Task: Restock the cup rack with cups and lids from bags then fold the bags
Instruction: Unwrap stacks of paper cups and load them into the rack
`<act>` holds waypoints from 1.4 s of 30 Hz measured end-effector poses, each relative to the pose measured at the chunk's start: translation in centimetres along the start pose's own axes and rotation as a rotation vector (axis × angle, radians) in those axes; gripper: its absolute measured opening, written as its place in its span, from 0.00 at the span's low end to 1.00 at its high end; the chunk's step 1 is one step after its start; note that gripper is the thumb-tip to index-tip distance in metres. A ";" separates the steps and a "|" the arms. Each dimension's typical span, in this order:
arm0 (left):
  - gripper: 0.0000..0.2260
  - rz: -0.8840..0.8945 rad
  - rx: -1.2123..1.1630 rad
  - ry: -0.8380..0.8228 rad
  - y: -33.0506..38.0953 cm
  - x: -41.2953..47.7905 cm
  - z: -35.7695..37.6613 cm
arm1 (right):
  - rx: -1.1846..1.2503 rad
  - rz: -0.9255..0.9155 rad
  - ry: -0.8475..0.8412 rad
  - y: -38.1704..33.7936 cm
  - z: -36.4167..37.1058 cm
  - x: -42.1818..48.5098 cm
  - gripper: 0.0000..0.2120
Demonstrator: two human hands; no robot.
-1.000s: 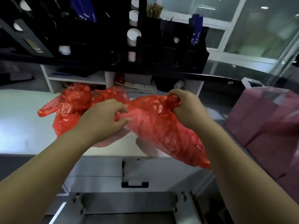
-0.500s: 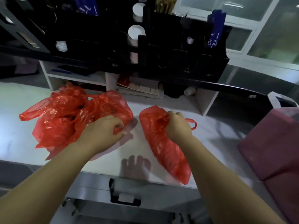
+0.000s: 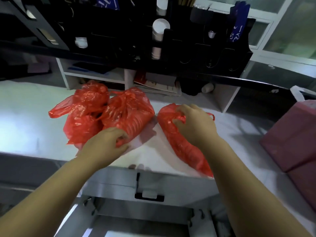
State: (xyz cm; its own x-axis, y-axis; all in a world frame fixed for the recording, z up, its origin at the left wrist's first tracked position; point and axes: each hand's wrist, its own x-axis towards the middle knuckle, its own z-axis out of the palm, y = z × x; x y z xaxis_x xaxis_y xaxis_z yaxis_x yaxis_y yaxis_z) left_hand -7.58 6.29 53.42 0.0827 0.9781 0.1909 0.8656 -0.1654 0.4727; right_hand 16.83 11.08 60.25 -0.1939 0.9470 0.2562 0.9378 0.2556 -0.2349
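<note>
Pinching the long red bag point(image 3: 184, 147) at its mouth with the right hand point(image 3: 195, 124), likely to open it, and gripping the fuller bag point(image 3: 130, 115) with the left hand point(image 3: 106, 146), on the table point(image 3: 25, 120), short of the cup rack point(image 3: 188, 40) beyond both hands.

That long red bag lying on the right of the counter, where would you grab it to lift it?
Probably at the far, bunched end of the long red bag, from above. The plastic gathers there into handle loops, where the right hand pinches it; the rest lies limp on the counter.
</note>
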 end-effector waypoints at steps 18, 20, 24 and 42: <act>0.06 -0.514 0.008 -0.395 -20.8 -30.3 4.3 | 0.034 -0.310 -0.751 -21.0 22.8 -18.3 0.16; 0.07 -0.573 0.014 -0.447 -23.2 -32.5 5.6 | 0.026 -0.312 -0.815 -22.4 26.2 -19.2 0.16; 0.09 -0.666 0.026 -0.478 -28.5 -34.9 8.9 | -0.009 -0.327 -0.915 -24.6 33.6 -20.3 0.16; 0.11 -0.763 0.026 -0.369 -42.0 -37.7 24.6 | -0.210 -0.662 -1.001 -28.3 57.0 -25.1 0.32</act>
State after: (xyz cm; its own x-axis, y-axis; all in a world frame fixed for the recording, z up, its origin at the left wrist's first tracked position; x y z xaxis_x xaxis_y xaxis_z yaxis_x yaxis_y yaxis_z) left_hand -34.91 -20.58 5.23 -0.3765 0.7999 -0.4674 0.7606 0.5549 0.3370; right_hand -21.24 -8.84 7.05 -0.7016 0.4011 -0.5889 0.5839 0.7973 -0.1527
